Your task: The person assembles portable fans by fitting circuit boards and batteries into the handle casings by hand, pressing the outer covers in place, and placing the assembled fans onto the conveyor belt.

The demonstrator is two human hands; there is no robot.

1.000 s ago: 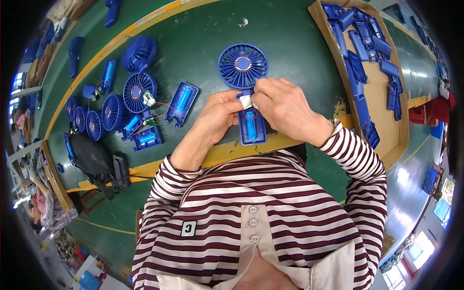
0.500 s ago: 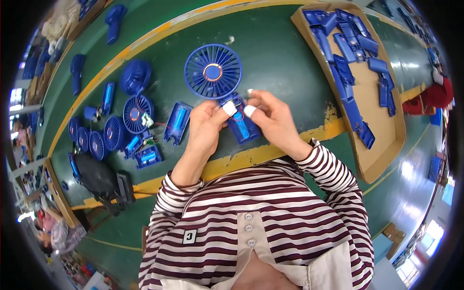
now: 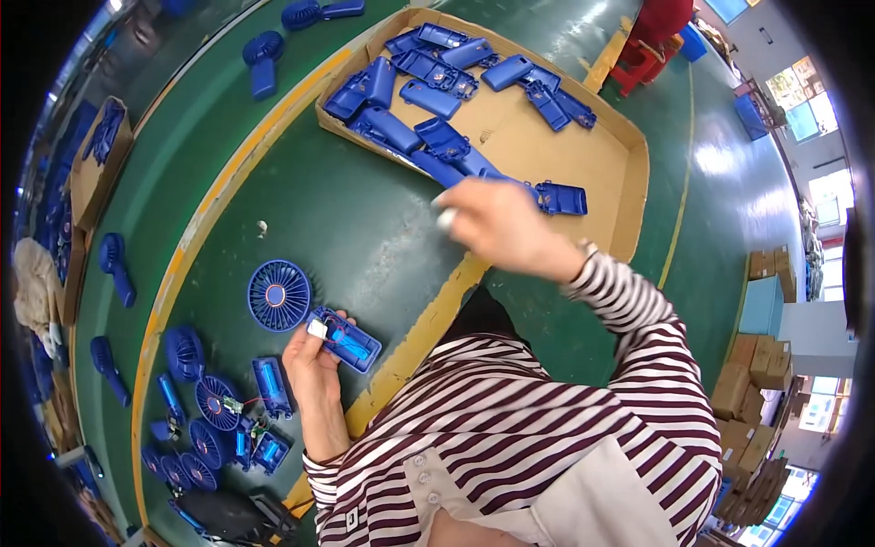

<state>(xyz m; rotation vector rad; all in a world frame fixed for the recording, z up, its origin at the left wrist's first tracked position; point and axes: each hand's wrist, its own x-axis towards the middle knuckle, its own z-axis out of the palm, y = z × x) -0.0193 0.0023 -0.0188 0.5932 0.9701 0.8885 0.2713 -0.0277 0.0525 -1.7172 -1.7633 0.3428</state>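
two hands work: left hand (image 3: 314, 360) fingers grip the light, stiff fan handle (image 3: 344, 339) by its edges; right hand (image 3: 497, 226) reaches the cardboard tray (image 3: 629, 173), grip unclear.

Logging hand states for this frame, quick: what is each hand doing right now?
Left hand: closed on the handle of a blue fan half.
Right hand: blurred over the cardboard tray of blue shells; grip cannot be told.
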